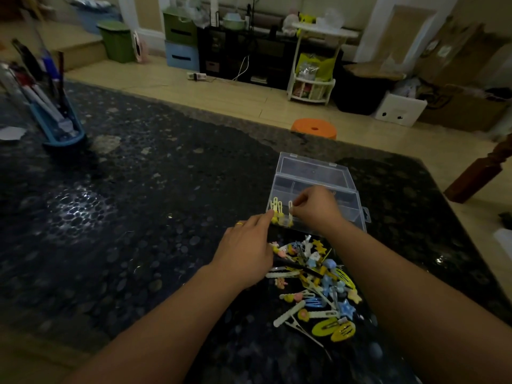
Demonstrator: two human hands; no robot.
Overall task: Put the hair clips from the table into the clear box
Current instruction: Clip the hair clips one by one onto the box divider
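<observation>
**A:** Yellow and white hair clips [281, 213] stand in the near-left compartment of the clear box [318, 187], lid open, tilted away. Where are the hands?

**B:** Both at that corner. Right hand [315, 207] hovers over the box's front edge, thumb and forefinger pinching one pale clip [290, 212] upright in the compartment. Left hand [246, 253] lies just beside it on the left, fingers stretched forward and fairly straight, fingertips touching the yellow clips at the box's near-left corner. A ring [239, 223] shows on one finger.

**A:** And the rest of the clips?

**B:** Loose pile of clips [315, 286] on the dark speckled table [124, 217], just in front of the box, between the two forearms. Yellow, blue, white, some star-shaped; partly under the left hand's palm side.

**A:** Farther out?

**B:** Blue pen holder [59, 126] with pens at the far left of the table. Beyond the table edge, an orange stool [314, 128] on the tiled floor, and a white rack [313, 79] by the wall.
</observation>
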